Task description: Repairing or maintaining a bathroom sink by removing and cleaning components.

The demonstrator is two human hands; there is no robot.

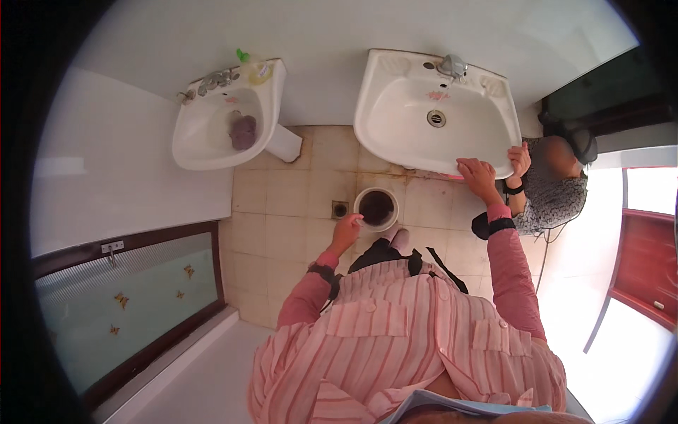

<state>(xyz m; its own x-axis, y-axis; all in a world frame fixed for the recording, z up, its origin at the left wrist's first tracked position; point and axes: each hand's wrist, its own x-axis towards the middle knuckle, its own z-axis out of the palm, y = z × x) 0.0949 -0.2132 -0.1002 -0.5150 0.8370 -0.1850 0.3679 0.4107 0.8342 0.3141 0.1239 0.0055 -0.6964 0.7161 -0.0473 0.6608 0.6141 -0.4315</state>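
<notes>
A large white sink (pixel 395 134) with a grey faucet (pixel 452 66) stands in front of me on the right. My right hand (pixel 482 178) is at its front rim, fingers bent over the edge. Something pink shows just under that rim; its kind is unclear. Lower down, my left hand (pixel 346 232) is beside the left rim of a round white bucket (pixel 358 203) on the floor. Its fingers are curled together, and whatever they may hold is too small to make out. Dark liquid or dark material fills the bucket.
A smaller sink (pixel 185 145) at the left holds a purple cloth (pixel 243 132); a green-topped pump bottle (pixel 260 71) stands on it. Another person (pixel 551 187) crouches at the right, a hand on the large sink's edge. A floor drain (pixel 340 210) lies left of the bucket.
</notes>
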